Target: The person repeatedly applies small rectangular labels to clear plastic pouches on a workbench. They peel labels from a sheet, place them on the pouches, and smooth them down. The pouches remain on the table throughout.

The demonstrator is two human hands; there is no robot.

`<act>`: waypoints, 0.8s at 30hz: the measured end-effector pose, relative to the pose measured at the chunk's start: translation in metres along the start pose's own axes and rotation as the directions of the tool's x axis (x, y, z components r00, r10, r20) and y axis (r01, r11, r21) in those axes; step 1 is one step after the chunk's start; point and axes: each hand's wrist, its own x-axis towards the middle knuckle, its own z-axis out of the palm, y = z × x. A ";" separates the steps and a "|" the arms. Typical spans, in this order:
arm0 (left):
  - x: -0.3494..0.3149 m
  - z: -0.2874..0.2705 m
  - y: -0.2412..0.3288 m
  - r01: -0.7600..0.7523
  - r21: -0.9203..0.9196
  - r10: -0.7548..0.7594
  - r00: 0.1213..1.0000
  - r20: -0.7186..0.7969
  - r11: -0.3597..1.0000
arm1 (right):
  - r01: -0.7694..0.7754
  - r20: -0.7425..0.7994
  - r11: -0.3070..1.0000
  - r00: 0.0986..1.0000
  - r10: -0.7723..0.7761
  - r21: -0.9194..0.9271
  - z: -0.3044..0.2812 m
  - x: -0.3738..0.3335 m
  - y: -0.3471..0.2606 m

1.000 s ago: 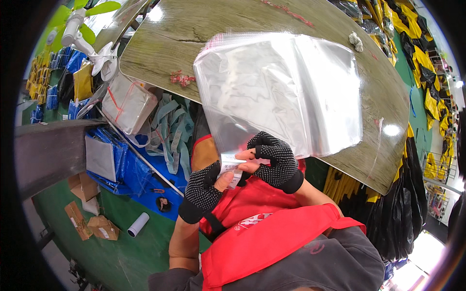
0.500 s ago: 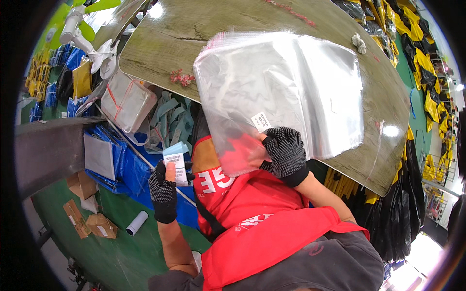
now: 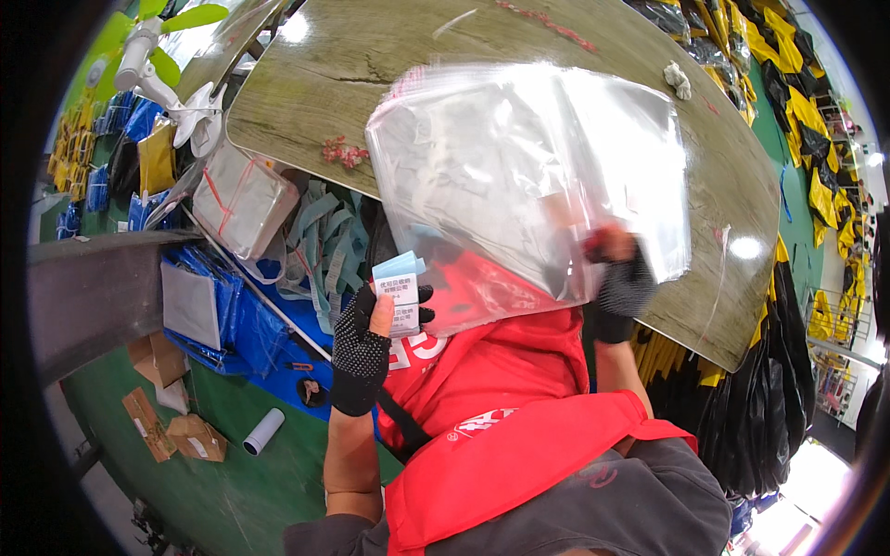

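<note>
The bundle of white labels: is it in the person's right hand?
No, the left hand holds the bundle of white labels, while the blurred right hand is apart from it.

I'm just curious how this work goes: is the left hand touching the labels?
Touching. The head view shows the left hand with its bare thumb pressed over the labels' front.

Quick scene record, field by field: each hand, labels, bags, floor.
Left hand: gloved, holding labels
Right hand: gloved, blurred, by the bags; grip unclear
Labels: white, printed, pale-blue piece at top
Bags: clear, stacked on table, overhanging its near edge above red apron
Floor: green; pale tube lying at lower left
</note>
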 end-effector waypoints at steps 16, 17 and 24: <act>-0.014 0.008 0.007 -0.093 0.433 0.004 0.979 0.203 0.896 | 0.402 0.665 0.890 0.606 -0.436 0.218 0.052 -0.029 -0.048; -0.013 0.007 0.002 -0.116 0.437 0.028 0.979 0.202 0.892 | 0.382 0.676 0.893 0.595 -0.435 0.239 0.052 -0.028 -0.040; -0.013 -0.009 -0.009 -0.215 0.733 0.116 0.976 0.185 0.645 | 0.049 0.603 0.973 0.778 -0.178 0.224 0.051 -0.011 -0.024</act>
